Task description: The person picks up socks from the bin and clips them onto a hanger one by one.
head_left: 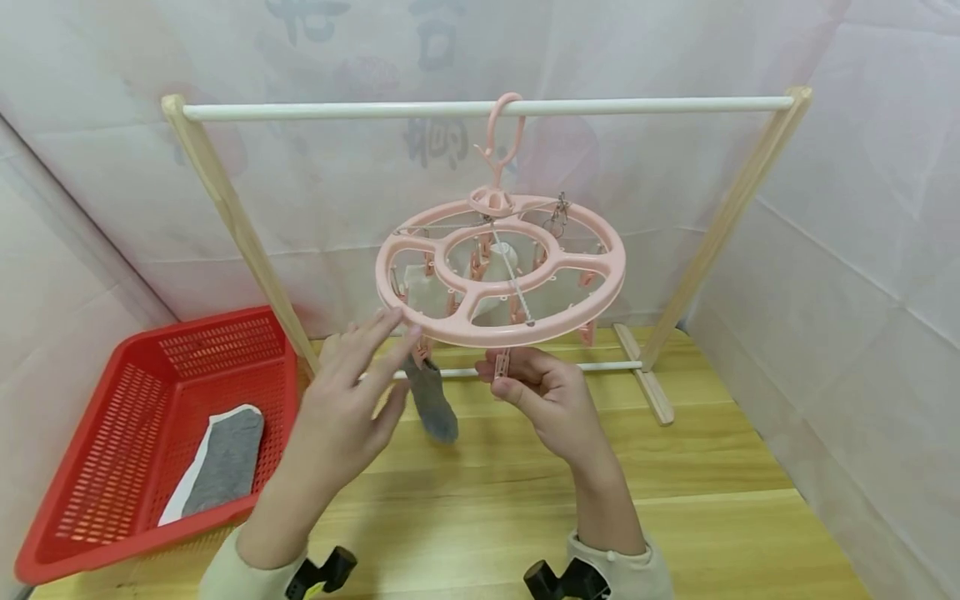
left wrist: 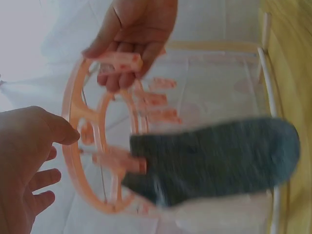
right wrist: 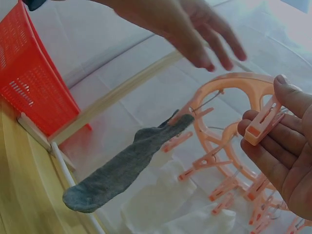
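Observation:
A pink round clip hanger [head_left: 551, 333] hangs by its hook from a white bar. One of its pink clothespins [right wrist: 263, 122] is pinched between the thumb and fingers of my right hand [head_left: 551, 400], at the near side of the ring. A dark grey sock [head_left: 432, 400] dangles from another clip, left of that hand. My left hand [head_left: 348, 400] is at the hanger's left front rim, fingers extended and holding nothing. In the left wrist view its thumb overlaps the rim. Pale cloth pieces [right wrist: 151, 200] hang farther back under the hanger.
On the left stands a red basket [head_left: 281, 358] with a grey sock [head_left: 228, 458] lying over a white one [head_left: 183, 487]. The wooden rack's posts [head_left: 240, 225] rise on both sides, joined by the white top bar [head_left: 337, 111]. White cloth walls enclose the wooden table [head_left: 480, 533].

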The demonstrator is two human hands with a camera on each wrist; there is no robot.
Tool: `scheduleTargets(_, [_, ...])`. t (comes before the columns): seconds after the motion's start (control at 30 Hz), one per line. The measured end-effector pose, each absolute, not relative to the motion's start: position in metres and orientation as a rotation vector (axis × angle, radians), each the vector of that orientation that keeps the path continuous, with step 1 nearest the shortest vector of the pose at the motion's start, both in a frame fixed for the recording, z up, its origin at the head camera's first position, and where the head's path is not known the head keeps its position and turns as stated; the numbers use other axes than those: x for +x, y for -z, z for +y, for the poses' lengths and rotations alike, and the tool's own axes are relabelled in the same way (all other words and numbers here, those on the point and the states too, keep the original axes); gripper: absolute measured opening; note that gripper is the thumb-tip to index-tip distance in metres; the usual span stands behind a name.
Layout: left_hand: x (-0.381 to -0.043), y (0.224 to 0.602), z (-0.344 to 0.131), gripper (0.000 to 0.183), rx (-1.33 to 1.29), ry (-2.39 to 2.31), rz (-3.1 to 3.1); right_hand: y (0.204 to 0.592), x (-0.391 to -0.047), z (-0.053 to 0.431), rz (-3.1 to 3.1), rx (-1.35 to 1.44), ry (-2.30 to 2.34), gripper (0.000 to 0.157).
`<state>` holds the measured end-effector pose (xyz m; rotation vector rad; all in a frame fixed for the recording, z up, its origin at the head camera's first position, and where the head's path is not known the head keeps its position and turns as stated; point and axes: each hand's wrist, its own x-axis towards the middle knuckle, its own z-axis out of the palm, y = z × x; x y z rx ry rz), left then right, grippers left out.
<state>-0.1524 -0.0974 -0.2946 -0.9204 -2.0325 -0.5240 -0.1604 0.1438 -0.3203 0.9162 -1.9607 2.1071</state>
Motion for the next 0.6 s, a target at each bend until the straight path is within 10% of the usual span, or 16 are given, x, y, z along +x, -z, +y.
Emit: scheduleTargets(0.6, [-0.151, 0.354, -0.246, 0.077, -0.398, 0.378, -2.532, 0.333, -0.170, 0.149, -1.884, 0.936, -2.103, 0.026])
